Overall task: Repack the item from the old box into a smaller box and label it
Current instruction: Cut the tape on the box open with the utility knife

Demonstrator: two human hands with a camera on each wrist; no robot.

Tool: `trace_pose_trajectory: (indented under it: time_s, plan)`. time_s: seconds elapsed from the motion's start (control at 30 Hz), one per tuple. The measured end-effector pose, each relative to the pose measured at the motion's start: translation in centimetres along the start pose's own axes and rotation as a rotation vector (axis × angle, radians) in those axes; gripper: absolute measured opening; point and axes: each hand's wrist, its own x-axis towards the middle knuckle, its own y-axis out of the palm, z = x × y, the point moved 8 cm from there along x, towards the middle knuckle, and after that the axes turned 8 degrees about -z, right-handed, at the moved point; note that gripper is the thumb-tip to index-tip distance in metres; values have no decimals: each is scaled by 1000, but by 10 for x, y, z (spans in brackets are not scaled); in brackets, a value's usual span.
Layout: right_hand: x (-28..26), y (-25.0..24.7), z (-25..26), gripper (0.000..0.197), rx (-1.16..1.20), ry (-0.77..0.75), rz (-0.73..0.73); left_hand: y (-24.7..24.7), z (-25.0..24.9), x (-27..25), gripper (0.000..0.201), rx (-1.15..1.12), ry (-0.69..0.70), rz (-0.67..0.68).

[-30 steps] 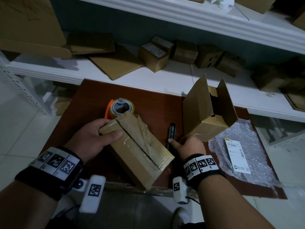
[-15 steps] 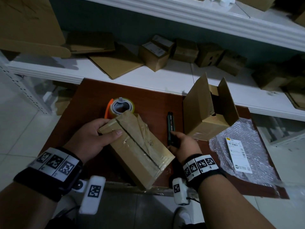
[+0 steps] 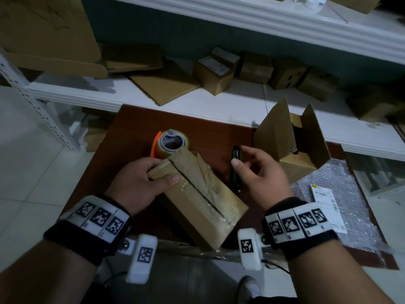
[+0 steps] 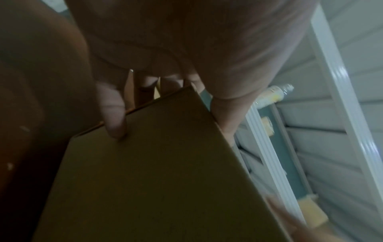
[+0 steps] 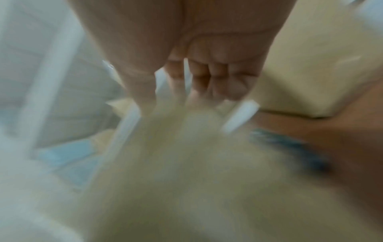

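Observation:
The old taped cardboard box [image 3: 197, 194] lies slanted on the brown table [image 3: 135, 126]. My left hand [image 3: 160, 171] grips its far left end, thumb on top; in the left wrist view its fingers [image 4: 114, 121] wrap the box edge [image 4: 165, 163]. A black utility knife [image 3: 236, 172] lies just right of the box. My right hand [image 3: 249, 161] hovers over it with fingers loosely spread, the thumb tip at the knife, holding nothing. The right wrist view is blurred and shows those fingers [image 5: 196, 85] empty. The smaller box [image 3: 291, 145] stands open, flaps up, at the right.
A tape dispenser [image 3: 171, 143] stands behind the old box. Bubble wrap [image 3: 350, 216] with a white shipping label [image 3: 326, 207] on it lies at the table's right. Several boxes and flat cardboard sheets [image 3: 162, 84] sit on the white shelf [image 3: 241, 102] beyond.
My right hand came off the knife, rose and spread its fingers above it. The knife lies a little farther up the table. The left hand keeps its grip on the old box.

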Motion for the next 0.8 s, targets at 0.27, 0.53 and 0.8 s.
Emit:
trace_pose_trajectory:
  time_s: [0.27,0.53,0.8]
  plan:
    - [-45,33,61,59,-627,-277,409,8,-7,-4,27,28,40,-6]
    - [-43,45,77,49,-851,-278,487,4,-11,-8,22,59,72,-11]
    - [-44,60,87,60,-1071,-290,670,3,-5,-9,33,92,36,-24]
